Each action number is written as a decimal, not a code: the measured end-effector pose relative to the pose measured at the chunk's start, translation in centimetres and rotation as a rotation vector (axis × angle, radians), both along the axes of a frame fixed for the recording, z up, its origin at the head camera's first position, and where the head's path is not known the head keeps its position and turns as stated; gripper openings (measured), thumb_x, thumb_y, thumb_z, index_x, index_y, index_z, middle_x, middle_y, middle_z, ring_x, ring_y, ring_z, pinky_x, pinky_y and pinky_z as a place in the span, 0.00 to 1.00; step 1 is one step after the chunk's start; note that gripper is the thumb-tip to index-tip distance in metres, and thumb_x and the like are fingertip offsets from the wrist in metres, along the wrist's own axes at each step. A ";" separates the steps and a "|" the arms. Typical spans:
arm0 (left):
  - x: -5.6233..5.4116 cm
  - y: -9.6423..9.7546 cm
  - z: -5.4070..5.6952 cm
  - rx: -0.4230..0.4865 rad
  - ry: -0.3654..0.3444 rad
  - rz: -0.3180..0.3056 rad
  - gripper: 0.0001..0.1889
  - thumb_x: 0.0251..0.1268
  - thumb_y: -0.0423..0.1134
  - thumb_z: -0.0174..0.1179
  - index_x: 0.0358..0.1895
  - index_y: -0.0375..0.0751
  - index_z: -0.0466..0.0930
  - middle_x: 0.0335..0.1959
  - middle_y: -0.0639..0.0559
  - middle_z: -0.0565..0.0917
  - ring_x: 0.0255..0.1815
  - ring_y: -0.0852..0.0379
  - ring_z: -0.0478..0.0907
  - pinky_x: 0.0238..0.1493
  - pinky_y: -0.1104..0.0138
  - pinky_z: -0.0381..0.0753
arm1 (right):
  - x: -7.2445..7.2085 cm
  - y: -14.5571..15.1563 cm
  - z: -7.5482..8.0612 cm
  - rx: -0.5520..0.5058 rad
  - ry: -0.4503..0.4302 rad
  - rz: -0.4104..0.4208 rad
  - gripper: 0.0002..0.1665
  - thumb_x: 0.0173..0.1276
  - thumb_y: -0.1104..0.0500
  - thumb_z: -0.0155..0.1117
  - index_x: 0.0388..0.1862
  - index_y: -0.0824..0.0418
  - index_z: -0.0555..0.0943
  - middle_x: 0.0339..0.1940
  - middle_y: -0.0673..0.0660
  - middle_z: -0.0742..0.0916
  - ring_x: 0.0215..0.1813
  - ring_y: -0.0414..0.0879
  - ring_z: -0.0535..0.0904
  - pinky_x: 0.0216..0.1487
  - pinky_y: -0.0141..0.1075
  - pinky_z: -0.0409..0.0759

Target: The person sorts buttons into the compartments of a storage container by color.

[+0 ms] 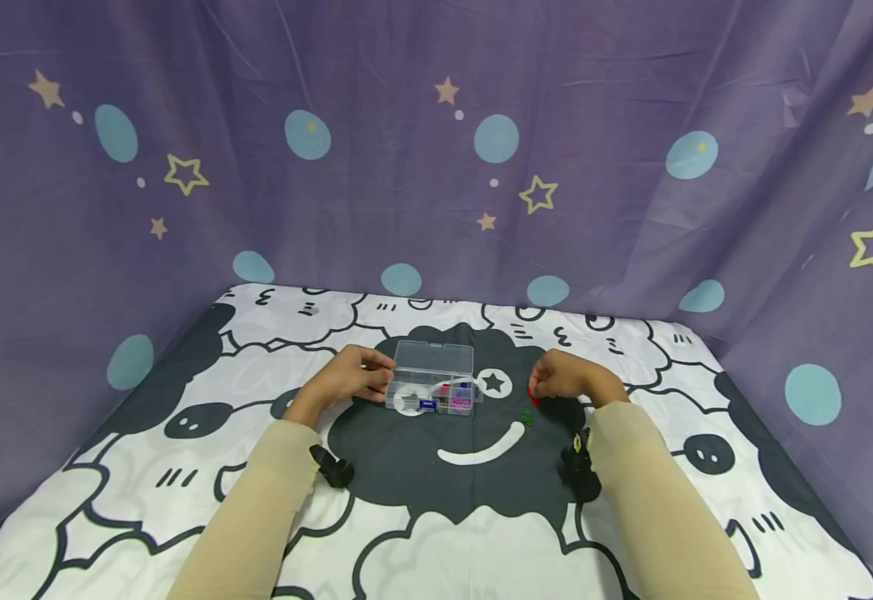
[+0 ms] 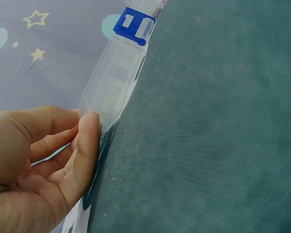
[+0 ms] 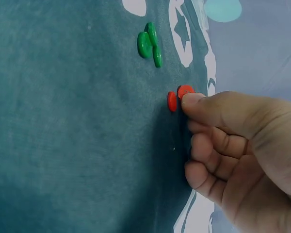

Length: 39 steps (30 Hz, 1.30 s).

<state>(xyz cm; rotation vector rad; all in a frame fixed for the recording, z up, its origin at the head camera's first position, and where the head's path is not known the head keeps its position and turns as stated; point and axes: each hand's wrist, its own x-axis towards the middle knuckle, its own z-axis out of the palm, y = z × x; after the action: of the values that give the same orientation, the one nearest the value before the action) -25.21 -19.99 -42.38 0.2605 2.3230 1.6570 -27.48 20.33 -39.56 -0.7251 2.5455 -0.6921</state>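
Note:
A clear plastic compartment box point(image 1: 401, 402) stands with its lid point(image 1: 434, 358) raised. My left hand point(image 1: 350, 375) holds the box's left end, thumb and fingers at its corner in the left wrist view. Small coloured pieces lie in the right compartments, and a blue piece with cut-outs point(image 2: 134, 25) shows at the front wall. To the box's right, my right hand point(image 1: 560, 375) pinches a red button point(image 3: 185, 90) by its edge over the dark cloth. Another red button point(image 3: 171, 101) is right beside the thumb tip. The other fingers are curled in.
Three green buttons point(image 3: 145, 45) lie close together on the cloth, nearer me than the red ones. A cartoon-printed cloth point(image 1: 474, 550) covers the table. Purple curtains point(image 1: 406, 50) with stars and ovals stand behind and at both sides.

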 end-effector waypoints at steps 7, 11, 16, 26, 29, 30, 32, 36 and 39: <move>0.0 -0.1 0.0 0.004 0.000 0.005 0.14 0.73 0.27 0.60 0.59 0.27 0.81 0.45 0.38 0.80 0.33 0.52 0.85 0.37 0.59 0.92 | -0.2 0.0 0.1 -0.052 0.016 0.005 0.07 0.73 0.69 0.61 0.36 0.68 0.85 0.22 0.46 0.79 0.28 0.40 0.71 0.32 0.32 0.72; 0.1 -0.1 -0.1 0.005 -0.002 0.000 0.15 0.73 0.27 0.61 0.59 0.26 0.80 0.45 0.38 0.80 0.33 0.52 0.85 0.37 0.60 0.92 | -0.3 -0.2 0.4 -0.073 0.048 0.009 0.08 0.74 0.69 0.60 0.34 0.70 0.84 0.20 0.46 0.75 0.24 0.39 0.66 0.29 0.31 0.66; 0.2 -0.2 -0.1 0.005 0.011 -0.013 0.16 0.74 0.27 0.60 0.60 0.25 0.79 0.45 0.37 0.80 0.33 0.53 0.85 0.37 0.60 0.92 | -0.3 -0.6 0.8 -0.088 0.108 0.033 0.08 0.73 0.69 0.59 0.33 0.71 0.83 0.20 0.45 0.74 0.24 0.39 0.65 0.30 0.31 0.65; 0.2 0.0 0.0 -0.001 0.012 -0.014 0.16 0.74 0.28 0.60 0.60 0.25 0.79 0.46 0.36 0.81 0.32 0.52 0.85 0.37 0.59 0.92 | -0.4 -1.6 1.9 -0.130 0.140 0.029 0.08 0.73 0.68 0.60 0.34 0.71 0.84 0.20 0.46 0.73 0.23 0.39 0.64 0.28 0.31 0.64; 0.2 0.1 0.0 -0.004 0.012 -0.013 0.15 0.74 0.28 0.60 0.60 0.26 0.80 0.45 0.37 0.81 0.32 0.52 0.85 0.37 0.59 0.92 | -0.4 -2.0 2.1 -0.126 0.144 0.018 0.08 0.74 0.67 0.61 0.35 0.70 0.84 0.21 0.46 0.73 0.24 0.39 0.64 0.28 0.31 0.64; 0.2 0.1 0.0 -0.003 0.010 -0.010 0.15 0.74 0.28 0.60 0.59 0.26 0.80 0.45 0.37 0.81 0.32 0.52 0.85 0.37 0.59 0.92 | -0.3 -2.2 2.2 -0.127 0.142 0.012 0.08 0.74 0.67 0.61 0.35 0.70 0.84 0.21 0.46 0.74 0.24 0.39 0.64 0.28 0.31 0.64; 0.2 0.1 0.0 -0.003 0.007 -0.004 0.14 0.74 0.28 0.60 0.59 0.27 0.81 0.44 0.37 0.81 0.32 0.52 0.85 0.37 0.59 0.92 | -0.3 -2.6 2.3 -0.127 0.142 0.010 0.08 0.74 0.66 0.61 0.36 0.70 0.84 0.21 0.46 0.74 0.24 0.39 0.65 0.28 0.32 0.64; 0.1 0.1 0.0 -0.002 0.003 0.005 0.14 0.73 0.27 0.61 0.58 0.28 0.81 0.44 0.38 0.81 0.32 0.51 0.85 0.37 0.59 0.92 | -0.2 -3.3 2.6 -0.137 0.153 0.014 0.07 0.73 0.66 0.63 0.37 0.71 0.84 0.22 0.47 0.74 0.26 0.40 0.66 0.29 0.32 0.66; 0.1 0.1 0.0 -0.001 0.003 0.005 0.14 0.73 0.27 0.61 0.58 0.28 0.81 0.44 0.38 0.81 0.32 0.51 0.85 0.37 0.59 0.92 | -0.2 -3.9 2.8 -0.144 0.169 0.015 0.07 0.73 0.66 0.63 0.38 0.71 0.84 0.22 0.47 0.76 0.26 0.41 0.67 0.30 0.32 0.67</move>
<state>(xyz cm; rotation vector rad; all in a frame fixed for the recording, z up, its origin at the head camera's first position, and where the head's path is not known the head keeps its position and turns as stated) -25.06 -19.87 -42.36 0.2572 2.3283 1.6585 -27.67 16.42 -36.81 -0.8832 2.6592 -0.8486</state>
